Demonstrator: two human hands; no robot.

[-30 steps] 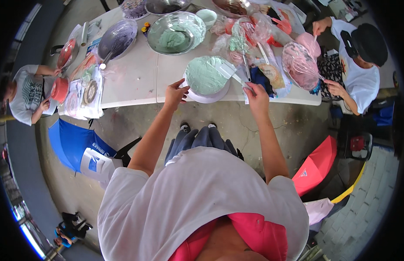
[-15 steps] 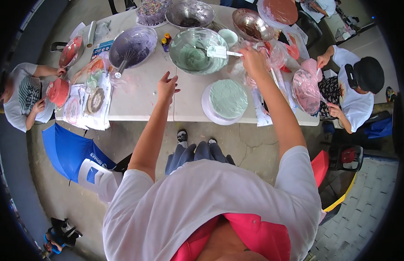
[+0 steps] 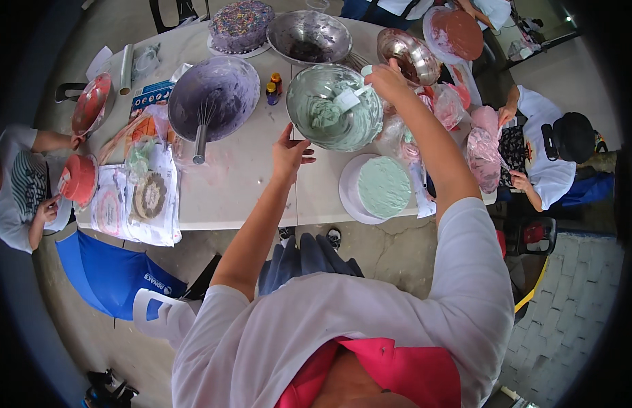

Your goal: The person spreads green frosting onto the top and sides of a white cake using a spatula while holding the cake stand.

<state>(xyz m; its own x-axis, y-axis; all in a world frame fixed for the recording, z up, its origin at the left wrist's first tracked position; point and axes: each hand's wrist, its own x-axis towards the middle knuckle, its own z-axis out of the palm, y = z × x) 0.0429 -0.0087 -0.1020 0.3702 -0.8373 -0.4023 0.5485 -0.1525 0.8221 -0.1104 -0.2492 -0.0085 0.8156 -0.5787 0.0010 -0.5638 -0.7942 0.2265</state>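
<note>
Nearest us, right of centre in the frame, a round, pale green cake (image 3: 385, 187) sits on a white board (image 3: 349, 185) by the front edge of the desk (image 3: 224, 197); its top looks frosted and slightly rough.

Beyond it, left of centre, our left hand (image 3: 291, 160) has its fingers loosely parted, gripping nothing we can see, at the lower left rim of the steel bowl (image 3: 362, 136). We cannot tell whether a fingertip touches the metal.

The bowl, in the upper middle of the frame, is tilted toward us, smeared with green cream (image 3: 324, 113). Inside its right half lies the blade of the spatula (image 3: 346, 100), white, flat and broad, partly coated. Its long axis slants from the blade up and right to our right hand (image 3: 389, 84), whose fingers are closed round the handle. So the blade lies down and left of those fingers, with the cream just left of it; the right hand is the nearer one to the spatula.
</note>
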